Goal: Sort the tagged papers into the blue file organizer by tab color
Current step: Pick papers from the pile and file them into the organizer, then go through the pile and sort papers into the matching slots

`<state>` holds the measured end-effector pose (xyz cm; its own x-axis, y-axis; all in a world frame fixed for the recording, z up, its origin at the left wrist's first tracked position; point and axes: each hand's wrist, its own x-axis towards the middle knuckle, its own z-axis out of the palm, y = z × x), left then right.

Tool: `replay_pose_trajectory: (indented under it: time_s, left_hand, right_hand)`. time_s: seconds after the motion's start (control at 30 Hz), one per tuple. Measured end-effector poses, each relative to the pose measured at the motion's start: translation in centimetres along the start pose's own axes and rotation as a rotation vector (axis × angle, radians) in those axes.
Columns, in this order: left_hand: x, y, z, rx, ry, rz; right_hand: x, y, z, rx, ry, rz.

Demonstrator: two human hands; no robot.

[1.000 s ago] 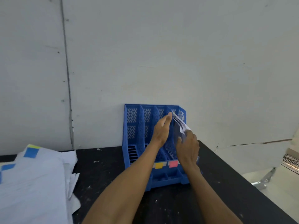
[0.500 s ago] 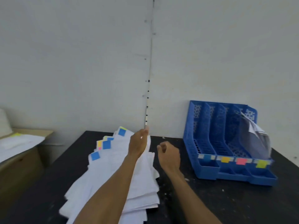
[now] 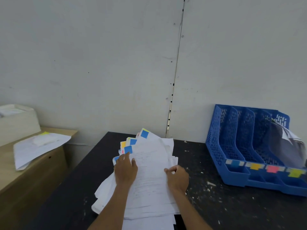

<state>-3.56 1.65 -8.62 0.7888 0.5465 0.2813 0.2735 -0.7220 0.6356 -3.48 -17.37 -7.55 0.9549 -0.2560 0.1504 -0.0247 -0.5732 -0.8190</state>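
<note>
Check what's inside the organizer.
Only the rightmost slot of the organizer holds papers, behind the yellow label. The other three slots show only blue mesh; dividers partly hide their floors, and the sheet count can't be told.

We noted papers (image 3: 152, 163): thin white paper, matt | blue file organizer (image 3: 214, 146): perforated plastic, slight sheen | table (image 3: 232, 209): black, matt, scuffed with pale flecks | side cabinet (image 3: 33, 176): pale wood, smooth | wall (image 3: 99, 63): matt painted panels
</note>
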Motion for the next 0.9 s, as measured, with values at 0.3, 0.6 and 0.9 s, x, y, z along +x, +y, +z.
replay_pose_trajectory:
  time_s: [0.3, 0.6, 0.9]
  left_hand:
    - [-0.2, 0.3, 0.1, -0.093, -0.016, -0.061]
    - [-0.6, 0.6, -0.2, -0.130, 0.000, -0.082]
    - [-0.4, 0.6, 0.1, -0.078, -0.003, -0.079]
  right_hand:
    - [0.2, 1.0, 0.6, 0.056, 0.168, -0.104]
    - [-0.6, 1.0, 0.2, 0.170, 0.245, -0.145]
    - [-0.2, 1.4, -0.6, 0.082, 0.072, -0.010]
